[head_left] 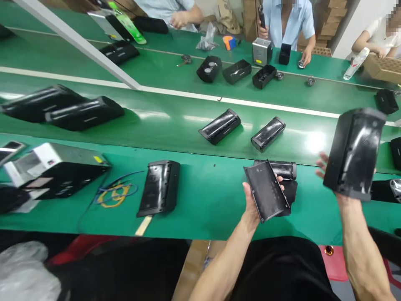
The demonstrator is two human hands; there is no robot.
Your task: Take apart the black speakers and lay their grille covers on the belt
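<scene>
My left hand [251, 205] grips a flat black rectangular cover panel [267, 191] by its edges, tilted over the green bench. Small tabs run along the panel's long sides. Raised off to the right is my right hand [347, 201], closed around a black speaker housing [355, 154] with a glossy front; most of that hand is hidden behind the housing. Behind the panel, a black speaker with a mesh front [286, 169] and a dark flat piece [290, 198] lie on the bench, partly covered. To the left, another black housing [159, 186] rests on a pale strip [144, 225].
A green conveyor belt [175, 129] runs beyond the bench, carrying several black speakers [221, 125]. On the bench's left are a metal-cased box [59, 167] and coiled yellow and blue wires [117, 192]. A grey bar [84, 46] slants overhead. Co-workers [290, 25] sit across.
</scene>
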